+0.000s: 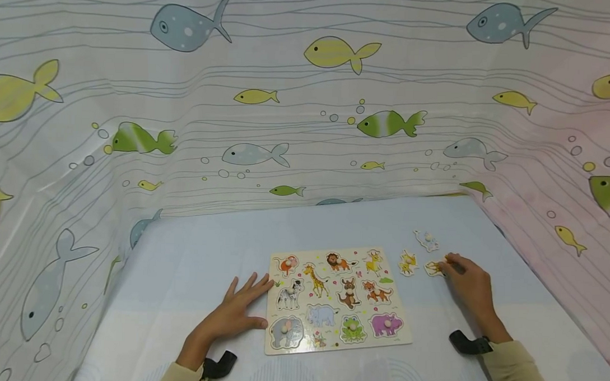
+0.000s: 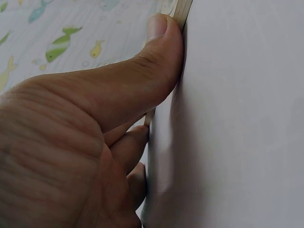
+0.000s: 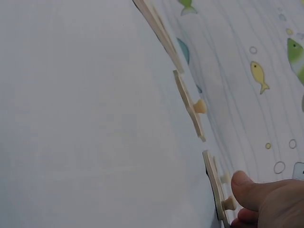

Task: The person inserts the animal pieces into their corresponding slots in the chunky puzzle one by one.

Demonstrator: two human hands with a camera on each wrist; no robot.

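Observation:
A wooden animal puzzle board (image 1: 305, 347) lies flat, with pictures of a lion, zebra, frog and others; several carry round knobs. My left hand (image 1: 232, 314) rests at the board's left edge, fingers spread, and its thumb (image 2: 164, 52) presses against the side in the left wrist view. To the right of the board, my right hand (image 1: 470, 286) pinches the right end of a small yellow-and-white puzzle piece (image 1: 435, 268). The right thumb (image 3: 244, 187) shows near that piece's knob (image 3: 229, 203); the fingertips are partly hidden.
A yellow animal piece (image 1: 408, 263) lies between the board and the right hand. Behind it is a grey-blue animal piece (image 1: 428, 240). Fish-printed cloth walls (image 1: 317, 123) stand around the pale table (image 1: 207, 237) at the back and sides.

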